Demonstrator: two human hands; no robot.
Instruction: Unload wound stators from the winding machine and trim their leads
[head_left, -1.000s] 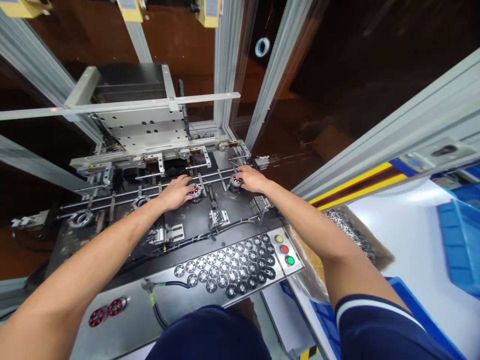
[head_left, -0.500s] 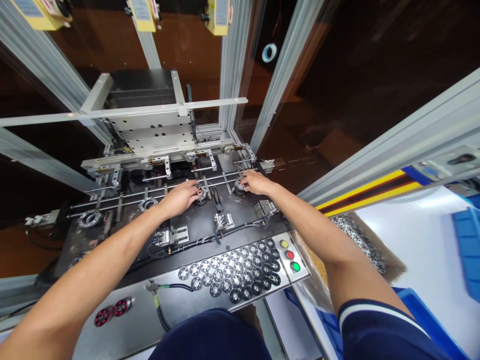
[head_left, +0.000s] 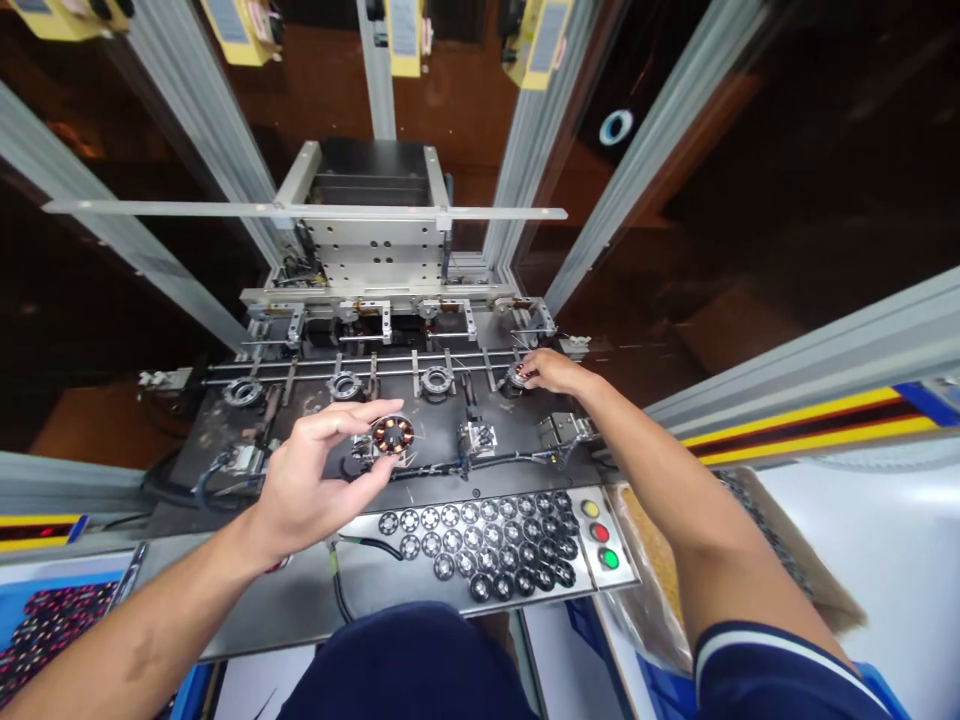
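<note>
Between the thumb and fingers of my left hand [head_left: 315, 475] is a wound motor stator [head_left: 393, 435], round and black-rimmed with copper coils and thin wire ends sticking out. It is held up above the front of the machine bed. My right hand [head_left: 551, 372] reaches to the rightmost fixture [head_left: 514, 388], its fingertips closed at a second copper-wound stator [head_left: 522, 374] there. That stator is partly hidden by the fingers. To its left stand three ring-shaped fixtures [head_left: 436, 382] with no stator showing in them.
Rows of unwound stator cores [head_left: 470, 538] lie on the front metal panel, beside yellow, red and green buttons [head_left: 610, 559]. Rods [head_left: 405, 362] and clamp arms run behind the fixtures. A blue bin [head_left: 56, 620] of wound parts stands at lower left, a carton [head_left: 787, 550] at right.
My left hand has lifted a stator out of the third fixture and brought it toward me. My right hand stays at the rightmost fixture. The view has shifted left.
</note>
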